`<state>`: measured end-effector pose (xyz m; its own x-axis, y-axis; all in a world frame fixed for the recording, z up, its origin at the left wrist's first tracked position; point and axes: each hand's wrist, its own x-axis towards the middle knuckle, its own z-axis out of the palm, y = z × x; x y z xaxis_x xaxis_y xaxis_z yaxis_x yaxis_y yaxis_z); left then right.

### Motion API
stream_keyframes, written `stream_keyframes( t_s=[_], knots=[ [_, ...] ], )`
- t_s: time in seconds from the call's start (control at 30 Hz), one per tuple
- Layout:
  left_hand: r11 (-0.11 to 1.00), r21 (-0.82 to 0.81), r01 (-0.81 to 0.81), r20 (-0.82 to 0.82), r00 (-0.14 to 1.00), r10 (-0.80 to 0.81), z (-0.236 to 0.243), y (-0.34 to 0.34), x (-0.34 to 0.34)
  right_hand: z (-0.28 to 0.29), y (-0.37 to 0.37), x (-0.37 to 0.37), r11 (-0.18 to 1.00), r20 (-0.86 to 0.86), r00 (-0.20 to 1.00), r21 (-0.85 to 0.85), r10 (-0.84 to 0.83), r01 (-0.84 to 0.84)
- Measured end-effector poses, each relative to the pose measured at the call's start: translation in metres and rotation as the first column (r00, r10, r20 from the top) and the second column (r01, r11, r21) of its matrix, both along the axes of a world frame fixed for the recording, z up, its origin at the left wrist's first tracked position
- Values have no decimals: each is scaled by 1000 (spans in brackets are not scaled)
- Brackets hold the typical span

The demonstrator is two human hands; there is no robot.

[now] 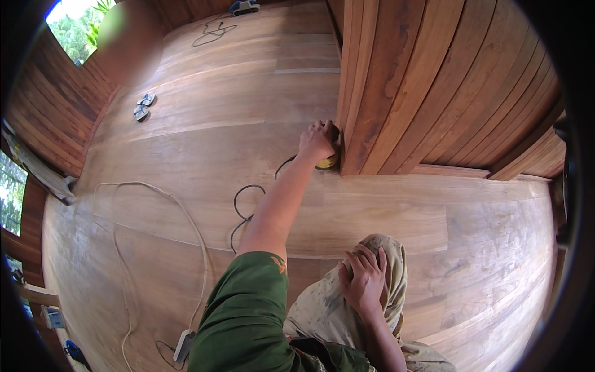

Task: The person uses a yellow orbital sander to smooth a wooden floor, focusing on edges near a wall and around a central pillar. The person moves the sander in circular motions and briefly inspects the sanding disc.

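Observation:
Stretched forward, my left hand [318, 140] is closed over the top of a small power sander [326, 163]. The sander's round yellow lower part shows below the hand, and its dark top is partly covered by my fingers. It sits on the wooden floor [204, 149], close against the corner of the plank wall [396, 87]. A black cord [249, 187] trails from it in loops towards me. On my bent knee, in stained light trousers [322, 310], lies my right hand [365, 273], palm down with fingers loosely apart and nothing in it.
A white extension cord [201, 242] curves across the floor at left to a power strip [184, 346] beside my left sleeve. Farther off lie a pair of flip-flops [143, 106], a dark cord [214, 34] and a blue tool [243, 7]. A pale wooden piece [43, 164] leans at the left wall.

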<state>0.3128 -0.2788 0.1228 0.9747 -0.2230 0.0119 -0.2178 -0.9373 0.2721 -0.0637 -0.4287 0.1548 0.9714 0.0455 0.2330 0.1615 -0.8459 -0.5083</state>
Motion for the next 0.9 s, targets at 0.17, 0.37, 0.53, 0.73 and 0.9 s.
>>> stream_keyframes(
  t_s=[0.17, 0.37, 0.53, 0.73, 0.9],
  knots=[
    [1000, -1, 12, 11, 1000, -12, 0, 6, -3, 0, 0, 0, 1000, 6, 1000, 1, 3, -3],
    [1000, 29, 9, -6, 1000, -9, 2, 24, -9, 0, 0, -1, 1000, 14, 1000, 3, 2, -2],
    [999, 44, -15, 16, 1000, 14, -1, 41, -10, 0, -2, -1, 1000, 23, 1000, 0, 6, -6],
    [997, 65, -42, 8, 999, 41, -3, 70, -10, -1, -2, -3, 1000, 30, 1000, -6, -2, 2],
    [993, 84, -87, 25, 996, 85, -7, 98, -13, -2, -2, -2, 1000, 37, 999, -3, -11, 11]
  ],
)
